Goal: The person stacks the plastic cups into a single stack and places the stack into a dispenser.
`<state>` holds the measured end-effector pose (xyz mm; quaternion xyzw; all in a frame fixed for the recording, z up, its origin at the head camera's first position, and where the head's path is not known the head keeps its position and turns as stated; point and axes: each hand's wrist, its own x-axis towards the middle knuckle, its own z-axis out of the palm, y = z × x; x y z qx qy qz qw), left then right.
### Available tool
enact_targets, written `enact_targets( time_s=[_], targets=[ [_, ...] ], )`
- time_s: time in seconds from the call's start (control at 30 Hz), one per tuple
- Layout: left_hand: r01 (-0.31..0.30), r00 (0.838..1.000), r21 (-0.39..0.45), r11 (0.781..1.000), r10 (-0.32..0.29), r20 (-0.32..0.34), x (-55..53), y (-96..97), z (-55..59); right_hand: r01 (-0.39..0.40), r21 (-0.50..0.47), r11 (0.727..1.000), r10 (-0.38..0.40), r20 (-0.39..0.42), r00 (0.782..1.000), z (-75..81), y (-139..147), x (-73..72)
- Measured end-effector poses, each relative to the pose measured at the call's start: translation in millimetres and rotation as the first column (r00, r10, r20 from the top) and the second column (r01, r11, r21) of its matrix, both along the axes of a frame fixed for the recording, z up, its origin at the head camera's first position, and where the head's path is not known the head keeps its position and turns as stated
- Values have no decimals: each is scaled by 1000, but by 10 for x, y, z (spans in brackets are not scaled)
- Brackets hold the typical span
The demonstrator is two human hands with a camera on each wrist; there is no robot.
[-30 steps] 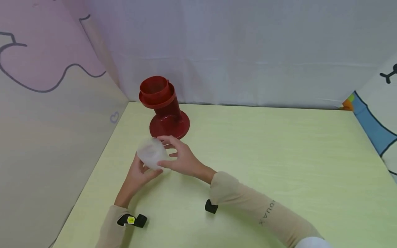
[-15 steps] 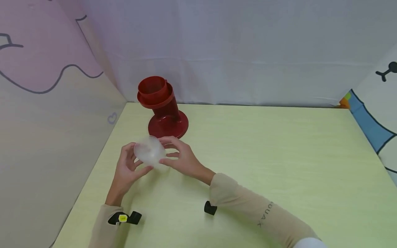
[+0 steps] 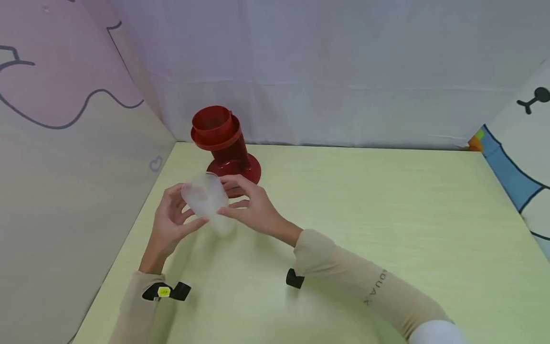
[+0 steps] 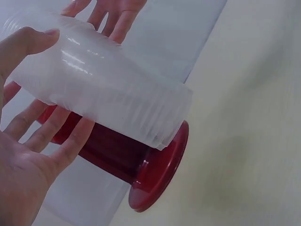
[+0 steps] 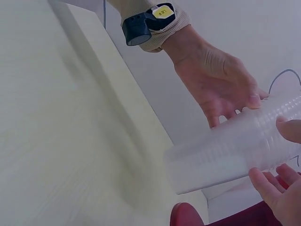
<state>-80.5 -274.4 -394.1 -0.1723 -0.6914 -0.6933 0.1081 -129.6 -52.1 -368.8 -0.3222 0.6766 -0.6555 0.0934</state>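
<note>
A stack of clear plastic cups (image 3: 207,196) is held tilted above the table, its lower end pointing toward the front. My left hand (image 3: 168,217) grips it from the left side, thumb and fingers on either side of it. From the right, my right hand (image 3: 253,205) pinches the same stack between thumb and fingers. In the left wrist view the nested rims of the cups (image 4: 108,84) show clearly. Just behind the hands stands a red plastic holder (image 3: 229,150), a tube with an open top on a round base.
The pale yellow table (image 3: 365,215) stretches to the right of the hands. A grey-white cloth wall (image 3: 322,71) rises behind it. A printed panel (image 3: 77,191) closes off the left side, and another (image 3: 511,162) stands at the right.
The cup stack has been raised and tipped so more of its length shows. My left hand has moved left and up along with it; my right hand has gone slightly up.
</note>
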Motion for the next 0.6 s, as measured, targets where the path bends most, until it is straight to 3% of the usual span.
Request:
enact_targets(
  time_s=[0.3,0.6],
  targets=[
    [10,998,16,1000,-9,-59,-184,31,220,14,-18,1000,-15,-58,998,229,49,-134],
    [8,995,-32,999,-12,-102,-443,124,469,54,-24,998,-56,-91,994,467,129,-311]
  ],
)
